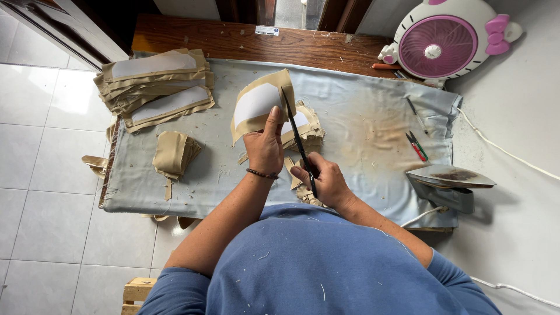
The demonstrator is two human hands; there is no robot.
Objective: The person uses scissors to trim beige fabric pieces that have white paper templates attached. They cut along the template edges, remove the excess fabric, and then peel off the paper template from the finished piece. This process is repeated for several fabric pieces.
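Left hand [263, 147] closed on tan fabric piece [259, 105] with white backing, held tilted above the grey cloth-covered surface [361, 128]. Right hand [326, 181] grips black scissors [298, 140], blade against the piece's right edge. Trimmed pieces [306, 125] stacked just behind; uncut stack [154, 87] far left. Iron [446, 184] at right edge; pink fan [446, 41] beyond.
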